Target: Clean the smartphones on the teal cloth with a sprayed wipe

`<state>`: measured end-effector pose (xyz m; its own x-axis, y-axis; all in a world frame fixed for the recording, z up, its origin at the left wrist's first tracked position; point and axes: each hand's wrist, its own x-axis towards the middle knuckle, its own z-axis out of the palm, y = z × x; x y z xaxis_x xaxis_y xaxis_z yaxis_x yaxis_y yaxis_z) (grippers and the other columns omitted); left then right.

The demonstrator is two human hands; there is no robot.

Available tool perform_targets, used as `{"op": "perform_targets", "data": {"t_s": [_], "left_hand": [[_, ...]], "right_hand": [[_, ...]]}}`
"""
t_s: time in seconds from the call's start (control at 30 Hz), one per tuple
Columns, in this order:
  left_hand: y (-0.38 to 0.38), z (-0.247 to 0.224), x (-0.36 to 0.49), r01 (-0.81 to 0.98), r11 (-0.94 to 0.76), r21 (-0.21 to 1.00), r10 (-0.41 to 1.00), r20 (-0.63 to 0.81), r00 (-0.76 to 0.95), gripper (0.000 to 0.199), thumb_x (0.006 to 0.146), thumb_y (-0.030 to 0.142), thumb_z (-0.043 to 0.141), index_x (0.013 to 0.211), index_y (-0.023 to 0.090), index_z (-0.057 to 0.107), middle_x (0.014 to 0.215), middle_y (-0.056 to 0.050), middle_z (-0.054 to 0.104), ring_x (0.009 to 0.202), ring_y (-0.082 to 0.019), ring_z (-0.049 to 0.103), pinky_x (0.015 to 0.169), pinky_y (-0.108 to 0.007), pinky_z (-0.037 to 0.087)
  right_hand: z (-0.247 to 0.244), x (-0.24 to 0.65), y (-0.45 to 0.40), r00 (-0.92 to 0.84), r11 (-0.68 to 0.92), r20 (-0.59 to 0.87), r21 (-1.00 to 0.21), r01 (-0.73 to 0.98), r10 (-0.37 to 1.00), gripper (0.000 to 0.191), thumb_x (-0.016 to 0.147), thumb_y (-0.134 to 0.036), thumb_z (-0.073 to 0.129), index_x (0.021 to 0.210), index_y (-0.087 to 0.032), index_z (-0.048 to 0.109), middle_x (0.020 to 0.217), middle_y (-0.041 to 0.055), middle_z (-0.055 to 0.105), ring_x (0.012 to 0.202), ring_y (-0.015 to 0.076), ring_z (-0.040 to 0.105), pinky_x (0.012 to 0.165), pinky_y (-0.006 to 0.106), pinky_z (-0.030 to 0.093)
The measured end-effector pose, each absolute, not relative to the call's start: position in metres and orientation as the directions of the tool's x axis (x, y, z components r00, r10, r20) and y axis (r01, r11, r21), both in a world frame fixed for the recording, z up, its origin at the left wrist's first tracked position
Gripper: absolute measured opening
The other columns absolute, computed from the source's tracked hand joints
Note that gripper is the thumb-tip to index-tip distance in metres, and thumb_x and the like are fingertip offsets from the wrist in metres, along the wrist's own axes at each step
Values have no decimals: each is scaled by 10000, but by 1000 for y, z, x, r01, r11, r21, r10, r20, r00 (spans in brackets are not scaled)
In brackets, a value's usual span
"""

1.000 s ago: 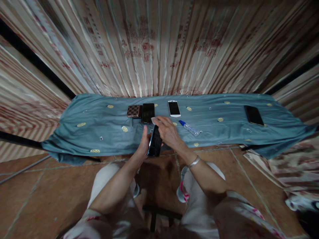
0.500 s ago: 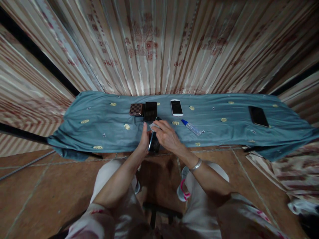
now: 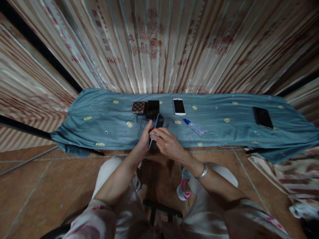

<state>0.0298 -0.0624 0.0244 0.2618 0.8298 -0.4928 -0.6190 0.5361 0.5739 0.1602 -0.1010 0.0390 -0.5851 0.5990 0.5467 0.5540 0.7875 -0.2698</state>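
My left hand (image 3: 144, 137) grips a dark smartphone (image 3: 159, 121) with a bluish edge along its left side, thumb up beside it. The phone is tilted, above the front edge of the cloth-covered table. Pinched in the fingers of my right hand (image 3: 169, 143) is a small whitish cloth or wipe (image 3: 152, 133), pressed on the phone's face. The right hand covers the phone's lower part. Just beyond the hands lies a black phone-like device (image 3: 153, 110), beside a brown checkered case (image 3: 139, 107).
A white smartphone (image 3: 179, 107) and a clear bottle with a blue cap (image 3: 194, 127) lie right of the hands. Another dark phone (image 3: 263, 118) rests at the far right. The blue tablecloth (image 3: 114, 127) is wrinkled; a striped curtain (image 3: 159, 69) hangs behind.
My right hand has slid down the phone toward me with the cloth, uncovering its upper end. The phone seems turned more edge-on. The whole view has shifted slightly.
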Motion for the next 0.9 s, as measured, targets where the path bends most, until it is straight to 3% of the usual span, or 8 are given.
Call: {"op": "perform_targets", "data": {"t_s": [0.17, 0.4, 0.5, 0.63, 0.9], "left_hand": [[-63, 29, 30, -556, 498, 665, 860, -462, 217, 236, 824, 292, 570, 850, 95, 697, 647, -42, 687, 545, -123, 609, 516, -222, 458], [-56, 30, 27, -579, 414, 702, 898, -421, 132, 204, 807, 276, 634, 893, 94, 660, 777, -85, 716, 701, -168, 684, 676, -262, 528], [-54, 32, 26, -617, 396, 681, 897, -429, 102, 254, 822, 340, 630, 911, 102, 643, 803, -94, 711, 745, -194, 694, 717, -308, 554], [-54, 36, 26, -657, 466, 593, 853, -500, 154, 421, 901, 450, 469, 942, 69, 642, 803, -129, 701, 786, -228, 697, 732, -361, 575], [-59, 40, 27, -700, 496, 514, 839, -493, 232, 603, 924, 522, 329, 1136, 28, 603, 931, -186, 710, 902, -275, 688, 804, -419, 561]], "right_hand": [[40, 162, -109, -614, 817, 570, -201, 540, 546, 302, 907, -72, 380, 1068, -125, 630, 1167, 137, 590, 1133, 238, 484, 1012, 428, 463], [43, 162, -119, -658, 828, 526, -189, 528, 539, 288, 912, -80, 400, 1100, -135, 612, 1143, 130, 601, 1131, 235, 505, 982, 414, 496], [44, 162, -122, -662, 836, 532, -187, 516, 528, 292, 909, -76, 408, 1105, -146, 612, 1145, 128, 607, 1127, 232, 518, 977, 414, 504], [43, 162, -123, -676, 860, 551, -173, 480, 489, 299, 910, -80, 420, 1149, -110, 597, 1154, 143, 613, 1139, 238, 512, 987, 403, 502], [42, 164, -122, -680, 866, 547, -210, 453, 488, 316, 925, -105, 416, 1191, -138, 584, 1195, 120, 612, 1163, 223, 502, 987, 390, 504]]}}
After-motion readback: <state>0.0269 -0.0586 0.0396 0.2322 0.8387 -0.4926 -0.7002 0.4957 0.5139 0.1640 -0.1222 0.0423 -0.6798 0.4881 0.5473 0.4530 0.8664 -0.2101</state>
